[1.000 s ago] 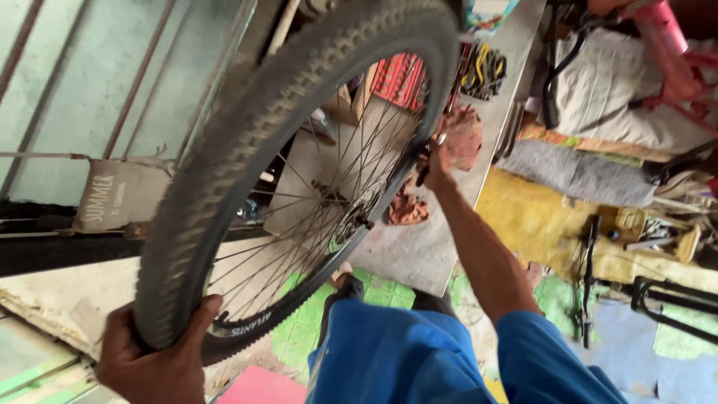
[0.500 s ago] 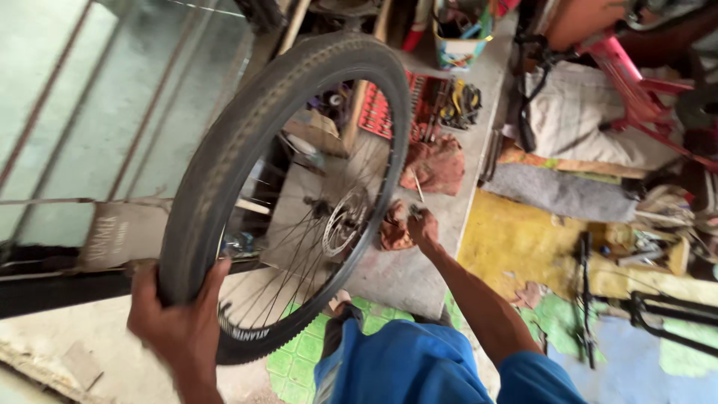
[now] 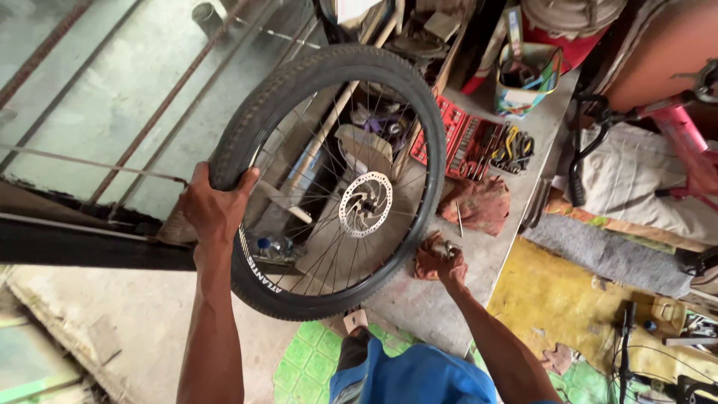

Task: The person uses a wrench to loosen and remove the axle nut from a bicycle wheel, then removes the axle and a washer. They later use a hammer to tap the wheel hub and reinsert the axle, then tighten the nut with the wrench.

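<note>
Clearly left hand (image 3: 213,209) fingers clamp the tyre (image 3: 299,90); right hand (image 3: 449,265) fingers' state unclear.

White lettering label (image 3: 261,274) on black wheel rim, lower left.

head view: sitting on the person's head | facing steeply down onto the floor | framing close the left hand (image 3: 213,209), right hand (image 3: 447,263) and wheel (image 3: 329,179)

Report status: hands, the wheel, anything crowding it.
Left hand grips the bicycle wheel by its tyre, held upright. Right hand down on a reddish rag on the floor. Red tool tray and second rag lie just beyond.
</note>
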The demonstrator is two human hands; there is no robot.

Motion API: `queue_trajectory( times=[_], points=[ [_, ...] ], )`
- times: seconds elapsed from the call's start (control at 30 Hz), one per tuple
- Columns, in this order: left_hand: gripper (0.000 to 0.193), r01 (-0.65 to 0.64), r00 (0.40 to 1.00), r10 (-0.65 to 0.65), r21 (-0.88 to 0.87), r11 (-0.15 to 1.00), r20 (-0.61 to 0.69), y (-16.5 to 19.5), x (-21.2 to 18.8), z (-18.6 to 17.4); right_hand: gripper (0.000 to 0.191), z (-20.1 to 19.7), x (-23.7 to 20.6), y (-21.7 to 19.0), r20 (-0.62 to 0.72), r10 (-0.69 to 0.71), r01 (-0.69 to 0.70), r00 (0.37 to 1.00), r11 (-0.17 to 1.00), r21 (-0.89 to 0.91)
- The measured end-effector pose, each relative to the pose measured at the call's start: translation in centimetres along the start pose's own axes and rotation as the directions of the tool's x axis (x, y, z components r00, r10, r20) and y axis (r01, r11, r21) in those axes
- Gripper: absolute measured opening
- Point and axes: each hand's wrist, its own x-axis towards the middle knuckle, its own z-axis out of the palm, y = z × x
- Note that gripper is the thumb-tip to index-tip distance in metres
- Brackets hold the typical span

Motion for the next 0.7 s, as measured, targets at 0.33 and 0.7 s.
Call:
queue_trajectory(
  times=[0.33,0.7],
  points=[
    [0.054,0.032,0.995,-0.027,-0.060,0.998,0.093,-1.2,1.9,0.5,0.033,0.2,-2.0,0.8,0.062,-0.051,0.053,0.997,0.998,-0.024],
    [0.077,0.031,0.994,-0.036,0.059,0.998,0.099,-1.7,2.0,1.9,0.043,-4.1,-4.5,3.7,0.194,0.049,-0.077,0.980,0.987,0.138]
  ],
)
